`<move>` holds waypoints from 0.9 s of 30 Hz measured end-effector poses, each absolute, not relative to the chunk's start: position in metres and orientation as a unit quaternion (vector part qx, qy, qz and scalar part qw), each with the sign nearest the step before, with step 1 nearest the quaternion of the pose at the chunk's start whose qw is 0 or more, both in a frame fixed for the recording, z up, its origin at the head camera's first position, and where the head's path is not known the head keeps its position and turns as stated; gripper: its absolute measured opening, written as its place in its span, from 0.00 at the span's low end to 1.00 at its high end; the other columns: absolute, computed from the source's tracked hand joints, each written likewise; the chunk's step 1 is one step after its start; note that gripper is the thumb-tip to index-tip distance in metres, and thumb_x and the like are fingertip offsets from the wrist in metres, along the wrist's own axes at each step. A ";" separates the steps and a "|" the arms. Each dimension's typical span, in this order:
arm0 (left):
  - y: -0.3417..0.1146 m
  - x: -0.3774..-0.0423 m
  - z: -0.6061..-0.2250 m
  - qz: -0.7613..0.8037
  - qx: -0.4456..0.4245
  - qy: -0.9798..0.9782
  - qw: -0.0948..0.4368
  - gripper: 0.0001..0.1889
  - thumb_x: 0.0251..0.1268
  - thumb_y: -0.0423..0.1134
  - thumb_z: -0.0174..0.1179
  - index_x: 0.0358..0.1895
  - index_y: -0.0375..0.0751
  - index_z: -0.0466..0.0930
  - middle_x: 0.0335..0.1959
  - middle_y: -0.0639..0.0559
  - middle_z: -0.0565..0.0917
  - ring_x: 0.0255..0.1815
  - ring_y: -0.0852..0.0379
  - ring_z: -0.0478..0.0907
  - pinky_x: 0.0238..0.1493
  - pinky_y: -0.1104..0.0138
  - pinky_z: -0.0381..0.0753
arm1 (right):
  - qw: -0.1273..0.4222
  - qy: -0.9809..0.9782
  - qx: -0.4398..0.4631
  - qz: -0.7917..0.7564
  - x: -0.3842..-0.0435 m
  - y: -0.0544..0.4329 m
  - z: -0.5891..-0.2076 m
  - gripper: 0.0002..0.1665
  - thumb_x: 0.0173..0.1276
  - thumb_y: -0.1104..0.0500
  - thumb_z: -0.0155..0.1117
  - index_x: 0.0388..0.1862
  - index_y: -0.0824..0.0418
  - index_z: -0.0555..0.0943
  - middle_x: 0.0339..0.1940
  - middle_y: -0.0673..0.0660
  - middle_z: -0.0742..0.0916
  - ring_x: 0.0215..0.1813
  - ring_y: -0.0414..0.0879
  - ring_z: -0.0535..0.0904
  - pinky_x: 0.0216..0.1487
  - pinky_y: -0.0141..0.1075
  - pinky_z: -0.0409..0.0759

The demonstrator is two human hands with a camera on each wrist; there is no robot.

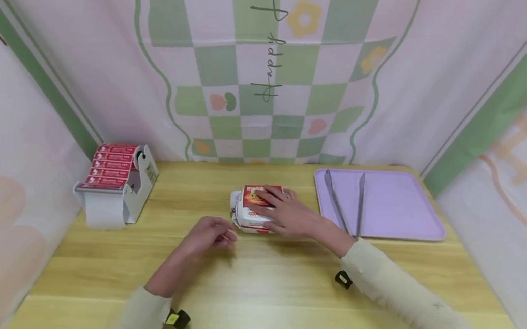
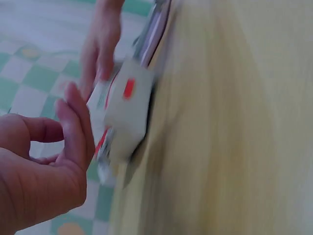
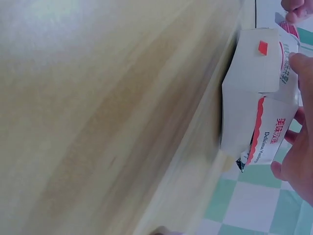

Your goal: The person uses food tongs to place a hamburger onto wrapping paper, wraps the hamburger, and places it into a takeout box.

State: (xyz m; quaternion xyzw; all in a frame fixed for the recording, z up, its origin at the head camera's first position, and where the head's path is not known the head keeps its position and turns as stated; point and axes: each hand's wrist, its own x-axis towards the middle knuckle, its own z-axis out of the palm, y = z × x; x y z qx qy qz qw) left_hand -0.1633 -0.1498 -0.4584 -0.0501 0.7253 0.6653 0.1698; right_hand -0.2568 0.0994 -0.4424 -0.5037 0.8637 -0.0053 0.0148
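Note:
A white paper hamburger box [image 1: 252, 222] with red trim and printed lettering sits in the middle of the table. On its top is a red label [image 1: 249, 200] with a food picture. My right hand [image 1: 285, 214] lies over the box top with fingers spread across the label. In the right wrist view the box's side [image 3: 254, 58] shows a small red mark near the fingers. My left hand [image 1: 210, 233] is just off the box's front left corner, its fingers loosely bent and holding nothing. The left wrist view shows this hand [image 2: 54, 152] apart from the box [image 2: 129, 107].
A label dispenser [image 1: 139, 199] with a roll of red labels [image 1: 112, 166] stands at the left, white backing paper hanging from its front. On the right lies a purple tray [image 1: 398, 204] with metal tongs [image 1: 360, 204] on it. A patterned curtain [image 1: 252, 62] rises behind the table.

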 end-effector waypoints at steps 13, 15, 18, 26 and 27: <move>-0.138 -0.172 -0.468 0.378 0.104 0.918 -0.057 0.44 0.54 0.31 0.72 0.75 0.49 0.62 0.76 0.40 0.61 0.69 0.39 0.69 0.60 0.51 0.81 | -0.024 0.865 -0.500 -0.026 -0.253 0.105 -0.443 0.31 0.81 0.47 0.45 0.79 0.51 0.62 0.81 0.59 0.62 0.82 0.55 0.55 0.72 0.62 0.63; -0.132 -0.176 -0.471 0.272 0.163 0.946 -0.073 0.47 0.55 0.35 0.74 0.77 0.53 0.59 0.80 0.42 0.55 0.76 0.38 0.61 0.67 0.49 0.75 | -0.019 0.867 -0.497 -0.006 -0.252 0.106 -0.444 0.31 0.81 0.46 0.43 0.79 0.53 0.62 0.81 0.59 0.61 0.82 0.56 0.54 0.73 0.62 0.64; -0.124 -0.181 -0.474 0.148 0.233 0.957 -0.089 0.44 0.61 0.40 0.71 0.78 0.51 0.57 0.81 0.44 0.56 0.80 0.42 0.55 0.73 0.49 0.69 | -0.007 0.871 -0.491 0.011 -0.249 0.106 -0.447 0.31 0.82 0.45 0.41 0.79 0.53 0.61 0.82 0.58 0.58 0.83 0.55 0.51 0.74 0.63 0.62; -0.112 -0.184 -0.468 -0.011 0.286 0.951 -0.118 0.32 0.74 0.44 0.57 0.76 0.37 0.60 0.74 0.40 0.67 0.77 0.44 0.63 0.72 0.54 0.70 | -0.017 0.883 -0.469 0.032 -0.243 0.103 -0.455 0.32 0.82 0.45 0.42 0.78 0.55 0.62 0.83 0.57 0.56 0.84 0.53 0.48 0.78 0.60 0.56; -0.111 -0.184 -0.468 -0.026 0.289 0.949 -0.121 0.32 0.74 0.45 0.56 0.76 0.36 0.60 0.74 0.39 0.67 0.77 0.43 0.63 0.72 0.54 0.71 | -0.021 0.883 -0.468 0.038 -0.242 0.103 -0.456 0.32 0.82 0.45 0.42 0.78 0.55 0.61 0.83 0.58 0.56 0.84 0.54 0.47 0.78 0.60 0.56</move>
